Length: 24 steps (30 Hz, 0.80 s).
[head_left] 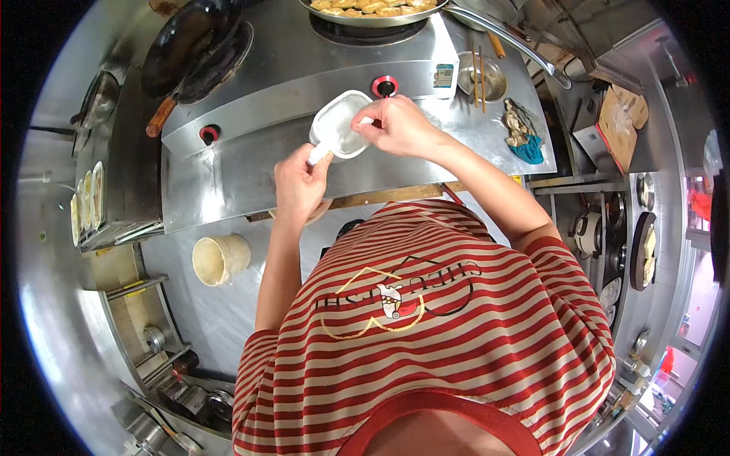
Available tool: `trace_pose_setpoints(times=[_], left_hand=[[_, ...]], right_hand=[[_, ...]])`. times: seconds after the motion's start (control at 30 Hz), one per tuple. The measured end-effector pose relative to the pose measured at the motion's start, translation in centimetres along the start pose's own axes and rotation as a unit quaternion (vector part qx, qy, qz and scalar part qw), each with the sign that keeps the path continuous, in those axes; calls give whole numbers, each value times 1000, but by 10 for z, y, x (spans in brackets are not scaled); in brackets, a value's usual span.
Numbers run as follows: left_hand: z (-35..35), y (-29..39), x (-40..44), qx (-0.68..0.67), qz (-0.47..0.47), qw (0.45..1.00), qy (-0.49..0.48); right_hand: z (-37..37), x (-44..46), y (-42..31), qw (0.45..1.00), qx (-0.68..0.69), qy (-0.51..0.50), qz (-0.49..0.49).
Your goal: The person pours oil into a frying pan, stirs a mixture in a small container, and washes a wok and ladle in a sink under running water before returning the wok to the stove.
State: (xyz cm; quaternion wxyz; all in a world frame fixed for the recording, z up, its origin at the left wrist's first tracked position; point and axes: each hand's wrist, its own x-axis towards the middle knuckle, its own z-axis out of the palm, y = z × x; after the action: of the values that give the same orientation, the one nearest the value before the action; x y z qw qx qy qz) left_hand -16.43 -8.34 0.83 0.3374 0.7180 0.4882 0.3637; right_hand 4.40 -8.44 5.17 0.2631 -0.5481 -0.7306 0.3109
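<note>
Standing on the near side of the worktop [243,190], a person wears a red-striped shirt [456,327]; a pale bucket [222,260] sits at left, on the floor. Over the worktop, the left hand [300,181] wraps its fingers around the handle [317,155] of a white tub [328,121], while the right hand [401,126] pinches a small white piece [367,120] inside its rim, too covered to identify. A loose left grip could tip the tub and spill any contents. Just beyond, a stove knob [385,87] risks a nudge from the right knuckles. Rightward, a sweeping arm could dislodge chopsticks [482,80] lying across a metal bowl [496,80]. Farthest, browned food [370,8] fills a pan [380,21].
</note>
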Motion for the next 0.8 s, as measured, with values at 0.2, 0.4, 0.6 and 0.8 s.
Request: trace_pose_setpoints(times=[0.2, 0.4, 0.6, 0.8], left_hand=[[3, -3, -2, -25, -6, 1000, 1], [1, -3, -5, 29, -14, 998, -51], [2, -4, -5, 27, -32, 998, -45], [10, -8, -7, -40, -21, 999, -20]], right_hand=[[6, -3, 5, 959, -209, 139, -132], [16, -2, -1, 994, 13, 52, -92], [-3, -4, -4, 975, -216, 52, -31], [13, 2, 9, 989, 20, 91, -112]])
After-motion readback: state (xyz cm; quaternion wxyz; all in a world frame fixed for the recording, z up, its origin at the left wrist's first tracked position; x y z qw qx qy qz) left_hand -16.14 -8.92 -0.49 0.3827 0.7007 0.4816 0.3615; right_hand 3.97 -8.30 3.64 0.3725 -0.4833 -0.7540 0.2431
